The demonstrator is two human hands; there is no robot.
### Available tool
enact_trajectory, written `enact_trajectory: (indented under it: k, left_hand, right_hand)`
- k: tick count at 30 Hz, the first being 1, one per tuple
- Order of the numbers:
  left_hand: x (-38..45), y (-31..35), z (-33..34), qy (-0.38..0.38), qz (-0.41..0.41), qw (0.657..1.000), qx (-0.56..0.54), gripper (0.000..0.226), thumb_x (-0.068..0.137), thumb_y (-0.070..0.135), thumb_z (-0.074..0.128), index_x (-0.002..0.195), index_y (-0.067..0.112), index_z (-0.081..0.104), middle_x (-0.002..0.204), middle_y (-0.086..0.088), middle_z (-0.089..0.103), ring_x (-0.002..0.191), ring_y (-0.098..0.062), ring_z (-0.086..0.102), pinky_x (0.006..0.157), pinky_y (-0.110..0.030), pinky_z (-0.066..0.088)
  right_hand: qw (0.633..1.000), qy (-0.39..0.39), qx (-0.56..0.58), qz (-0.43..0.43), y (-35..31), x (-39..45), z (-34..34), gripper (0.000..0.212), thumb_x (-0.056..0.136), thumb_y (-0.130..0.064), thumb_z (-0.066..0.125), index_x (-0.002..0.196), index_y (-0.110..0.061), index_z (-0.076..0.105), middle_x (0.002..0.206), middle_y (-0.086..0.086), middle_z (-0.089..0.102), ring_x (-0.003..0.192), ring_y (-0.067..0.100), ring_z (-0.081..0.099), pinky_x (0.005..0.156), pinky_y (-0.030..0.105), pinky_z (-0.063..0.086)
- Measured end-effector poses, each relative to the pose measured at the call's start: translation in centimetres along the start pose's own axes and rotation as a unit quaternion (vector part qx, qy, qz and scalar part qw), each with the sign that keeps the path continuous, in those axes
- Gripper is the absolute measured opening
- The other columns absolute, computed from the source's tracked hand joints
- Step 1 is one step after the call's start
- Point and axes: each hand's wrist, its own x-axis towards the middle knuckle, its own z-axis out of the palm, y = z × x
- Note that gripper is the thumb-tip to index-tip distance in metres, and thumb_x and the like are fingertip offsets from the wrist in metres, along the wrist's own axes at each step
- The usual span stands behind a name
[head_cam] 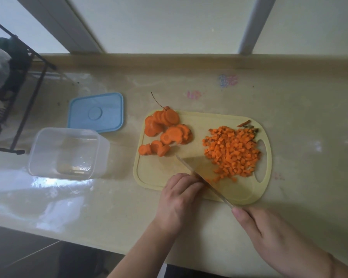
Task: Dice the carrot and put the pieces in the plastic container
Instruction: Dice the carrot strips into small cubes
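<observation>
A pale yellow cutting board (155, 173) lies on the counter. Round carrot slices (165, 131) are heaped at its far left, and a pile of diced carrot (232, 153) covers its right side. My right hand (269, 235) grips the handle of a knife (201, 177), whose blade slants across the board's near part. My left hand (177, 199) rests with curled fingers at the board's near edge, right beside the blade; a few orange bits show by its fingertips, and whether it holds them is hidden. The clear plastic container (66, 153) stands to the left, nothing in it.
The container's blue lid (96, 112) lies behind it. A black wire rack (12, 93) stands at the far left. Carrot trimmings (247, 125) lie at the board's far right corner. A window sill runs along the back of the counter.
</observation>
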Motion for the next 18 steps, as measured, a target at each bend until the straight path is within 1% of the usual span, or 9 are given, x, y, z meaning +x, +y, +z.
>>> enact_trajectory:
  k: [3, 7, 9, 11, 13, 15, 16, 18]
  left_hand:
    - [-0.1, 0.0, 0.1, 0.007, -0.003, 1.0, 0.0, 0.029, 0.08, -0.003, 0.083, 0.107, 0.006, 0.077, 0.108, -0.003, 0.072, 0.094, -0.025, 0.066, 0.082, -0.037, 0.054]
    - [0.0, 0.2, -0.1, 0.004, 0.0, 1.0, -0.003, 0.027, 0.083, -0.001, 0.081, 0.109, 0.006, 0.076, 0.111, -0.003, 0.071, 0.096, -0.023, 0.064, 0.083, -0.036, 0.053]
    - [-0.1, 0.4, -0.2, 0.007, 0.001, 1.0, 0.003, 0.024, 0.084, 0.003, 0.081, 0.107, 0.007, 0.076, 0.111, -0.003, 0.071, 0.097, -0.023, 0.063, 0.084, -0.035, 0.053]
    - [0.0, 1.0, -0.2, 0.017, -0.008, 1.0, 0.014, 0.018, 0.086, 0.012, 0.082, 0.103, 0.008, 0.077, 0.107, -0.003, 0.071, 0.094, -0.024, 0.063, 0.083, -0.035, 0.054]
    - [0.1, 1.5, -0.1, 0.022, -0.018, 0.999, 0.017, 0.015, 0.089, 0.019, 0.081, 0.099, 0.009, 0.077, 0.104, -0.003, 0.07, 0.091, -0.026, 0.063, 0.083, -0.035, 0.054]
    - [0.2, 1.7, 0.1, 0.015, -0.016, 1.0, 0.014, 0.013, 0.089, 0.015, 0.081, 0.099, 0.008, 0.077, 0.103, -0.004, 0.068, 0.089, -0.027, 0.062, 0.082, -0.035, 0.053]
    - [0.3, 1.7, 0.2, 0.007, -0.013, 1.0, 0.011, 0.013, 0.089, 0.011, 0.08, 0.1, 0.008, 0.076, 0.103, -0.004, 0.067, 0.089, -0.027, 0.061, 0.08, -0.034, 0.052]
    - [0.5, 1.8, 0.4, -0.008, -0.005, 1.0, 0.003, 0.014, 0.09, 0.005, 0.077, 0.103, 0.006, 0.074, 0.106, -0.005, 0.065, 0.089, -0.026, 0.062, 0.078, -0.033, 0.052]
  right_hand:
    - [1.0, 0.006, -0.017, -0.001, -0.4, 1.1, 0.6, 0.07, 0.085, -0.075, 0.012, 0.069, -0.019, 0.052, 0.066, 0.004, 0.06, 0.064, 0.01, 0.058, 0.066, 0.037, 0.046]
    - [1.0, 0.007, -0.02, -0.011, -0.8, 2.4, 0.8, 0.073, 0.083, -0.076, 0.013, 0.064, -0.016, 0.049, 0.058, 0.007, 0.054, 0.057, 0.014, 0.053, 0.061, 0.039, 0.042]
    - [1.0, 0.001, -0.001, -0.008, -0.4, 2.6, 0.4, 0.073, 0.083, -0.076, 0.016, 0.063, -0.013, 0.048, 0.059, 0.009, 0.055, 0.055, 0.014, 0.051, 0.059, 0.035, 0.04]
    - [1.0, 0.002, 0.014, 0.001, 0.0, 2.7, -0.5, 0.071, 0.086, -0.074, 0.02, 0.06, -0.013, 0.044, 0.056, 0.004, 0.052, 0.051, 0.011, 0.047, 0.056, 0.027, 0.036]
    - [1.0, 0.015, 0.016, 0.02, 0.4, 3.1, -1.6, 0.069, 0.087, -0.073, 0.022, 0.058, -0.013, 0.042, 0.051, -0.002, 0.047, 0.048, 0.009, 0.045, 0.054, 0.026, 0.035]
    - [0.999, 0.024, 0.025, 0.034, 0.9, 3.7, -2.4, 0.072, 0.082, -0.079, 0.024, 0.057, -0.013, 0.039, 0.047, -0.003, 0.043, 0.044, 0.009, 0.043, 0.05, 0.027, 0.033]
    - [0.998, 0.02, 0.038, 0.038, 1.0, 4.0, -2.7, 0.075, 0.076, -0.084, 0.023, 0.058, -0.013, 0.038, 0.045, -0.003, 0.04, 0.042, 0.009, 0.039, 0.047, 0.027, 0.031]
    - [0.997, 0.003, 0.06, 0.043, 1.2, 4.1, -2.9, 0.077, 0.07, -0.089, 0.024, 0.063, -0.014, 0.04, 0.045, -0.005, 0.035, 0.042, 0.007, 0.034, 0.044, 0.023, 0.026]
